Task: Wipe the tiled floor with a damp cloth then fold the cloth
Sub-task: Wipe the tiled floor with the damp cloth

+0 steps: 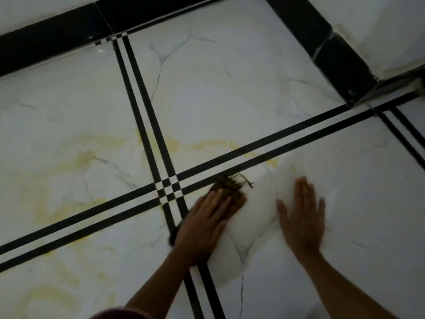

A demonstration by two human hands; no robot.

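Just below the middle of the frame, the left hand (204, 223) presses flat, fingers straight, on the brown cloth (232, 187), which lies bunched beside the crossing of black stripes (169, 187). Right of it, the right hand (303, 217) rests spread on the tiled floor (230, 88), holding nothing. Yellow stains (85, 157) at left and centre suggest much wiping remains, and folding is not yet begun

Tiled floor (230, 88) — black skirting (53, 40)

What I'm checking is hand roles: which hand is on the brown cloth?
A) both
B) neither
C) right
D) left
D: the left hand presses straight fingers on the brown cloth, while the right hand lies flat on the bare tiled floor.
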